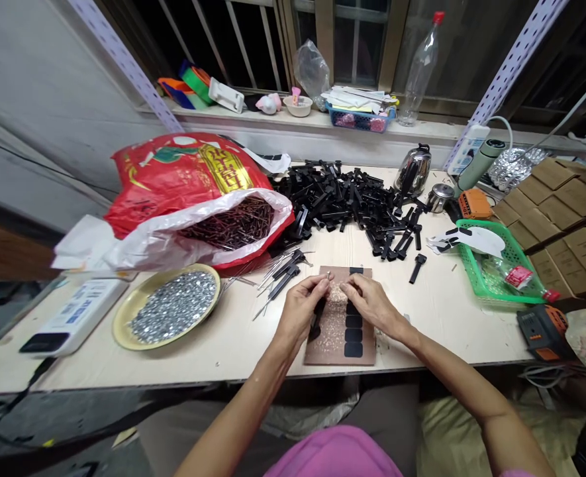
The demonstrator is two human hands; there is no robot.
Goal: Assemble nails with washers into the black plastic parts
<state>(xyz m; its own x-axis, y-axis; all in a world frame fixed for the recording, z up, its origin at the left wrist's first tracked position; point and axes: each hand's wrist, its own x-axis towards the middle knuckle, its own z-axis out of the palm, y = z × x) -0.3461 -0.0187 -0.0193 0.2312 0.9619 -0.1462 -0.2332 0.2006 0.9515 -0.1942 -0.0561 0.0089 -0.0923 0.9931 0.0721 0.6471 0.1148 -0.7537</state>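
Note:
Over a brown board (330,344) my left hand (302,301) is closed on a black plastic part (316,321), which hangs down below the fingers. A small shiny tip shows at the top of that grip. Close by on the right, my right hand (369,301) has its fingertips pinched together; whatever they hold is hidden. Several black rounded stickers (353,334) run in a column along the board's right side. Just left of the hands lie a few black parts with thin metal rods (283,278).
A yellow bowl (118,328) holds small silver pieces. Behind it, a red bag (168,172) spills open on dark screws or rods. A pile of black parts (342,192) covers the table's back. To the right are a green basket (501,301), a steel pot (412,171) and stacked cardboard boxes (545,192).

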